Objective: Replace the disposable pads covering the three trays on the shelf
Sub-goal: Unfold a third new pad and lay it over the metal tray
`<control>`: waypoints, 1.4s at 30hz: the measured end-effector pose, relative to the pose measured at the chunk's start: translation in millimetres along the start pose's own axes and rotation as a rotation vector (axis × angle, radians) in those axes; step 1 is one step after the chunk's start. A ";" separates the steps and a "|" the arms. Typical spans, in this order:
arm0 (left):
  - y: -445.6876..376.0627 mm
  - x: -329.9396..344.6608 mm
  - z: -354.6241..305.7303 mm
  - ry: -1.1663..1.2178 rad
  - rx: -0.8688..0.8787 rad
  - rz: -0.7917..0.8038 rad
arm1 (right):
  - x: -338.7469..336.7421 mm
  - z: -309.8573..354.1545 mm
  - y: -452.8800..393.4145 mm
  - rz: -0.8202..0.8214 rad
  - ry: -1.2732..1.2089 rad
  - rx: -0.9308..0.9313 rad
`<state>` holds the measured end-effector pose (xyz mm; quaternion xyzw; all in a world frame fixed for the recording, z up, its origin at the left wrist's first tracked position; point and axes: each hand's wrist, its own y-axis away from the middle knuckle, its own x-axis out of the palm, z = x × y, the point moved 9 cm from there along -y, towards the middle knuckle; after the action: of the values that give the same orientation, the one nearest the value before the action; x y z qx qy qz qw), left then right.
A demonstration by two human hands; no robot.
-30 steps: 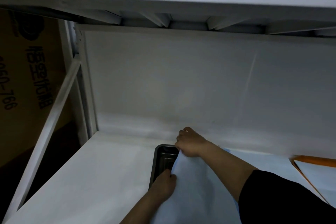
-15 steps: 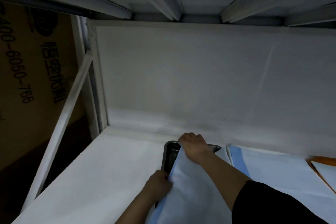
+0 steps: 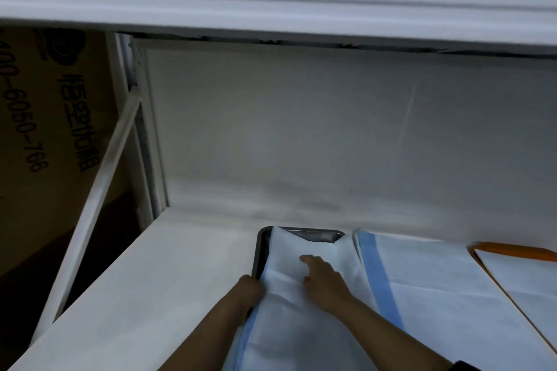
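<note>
On the white shelf (image 3: 168,265), the pad (image 3: 289,253) has been spread further over the leftmost tray (image 3: 259,245), its edge pinched in the left hand (image 3: 250,291) grip, the right hand (image 3: 324,277) released and flattened upon it, so covering seems nearly done.

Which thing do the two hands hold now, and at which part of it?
The left hand grips the left edge of the disposable pad beside the tray rim. The right hand holds nothing; it rests on the pad's middle.
</note>
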<state>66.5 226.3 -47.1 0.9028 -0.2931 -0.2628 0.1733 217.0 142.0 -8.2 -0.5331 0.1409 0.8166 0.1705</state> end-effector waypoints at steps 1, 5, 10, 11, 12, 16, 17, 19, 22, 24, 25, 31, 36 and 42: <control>7.8 4.1 0.3 0.033 -0.012 0.032 | 3.6 -2.2 12.4 0.024 0.003 -0.006; 31.0 10.8 -1.1 0.077 0.034 0.095 | 8.1 -10.8 47.7 0.052 -0.003 0.004; 43.3 5.7 -8.9 -0.178 0.128 -0.011 | -5.2 -12.9 56.2 0.050 0.021 0.043; 45.6 5.5 -10.8 -0.221 0.134 -0.028 | -8.6 -11.6 55.5 0.048 0.027 0.043; 45.8 3.9 -12.7 -0.250 0.139 -0.051 | -11.0 -9.0 54.3 0.050 0.033 0.037; 44.7 2.3 -16.9 -0.199 0.130 -0.045 | -14.9 10.6 39.0 0.074 0.120 -0.038; 43.0 4.4 -16.2 -0.171 0.132 -0.024 | -17.7 18.7 32.4 0.069 0.140 -0.070; 41.8 8.7 -14.9 -0.154 0.144 0.018 | -22.6 42.3 17.3 0.070 0.259 -0.172; 32.0 13.4 -13.8 -0.162 0.183 0.041 | -16.7 78.7 -4.8 0.084 0.519 -0.414; 26.0 11.1 -11.8 -0.166 0.194 0.035 | -1.3 91.3 -24.3 0.131 0.637 -0.489; 22.5 12.2 -9.4 -0.159 0.195 0.050 | 8.9 94.3 -30.8 0.164 0.693 -0.519; 13.8 10.3 2.0 -0.190 0.180 0.088 | 37.5 94.7 -54.3 0.183 0.748 -0.659; 13.5 6.6 6.2 -0.154 0.146 0.064 | 41.2 94.2 -66.2 0.131 0.654 -0.587; 38.8 3.6 5.6 -0.151 0.118 0.154 | 41.7 93.1 -53.2 0.147 0.730 -0.462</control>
<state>48.7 193.4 -34.9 0.8639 -0.3888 -0.2981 0.1170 147.6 233.7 -12.6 -0.7994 0.0433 0.5949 -0.0725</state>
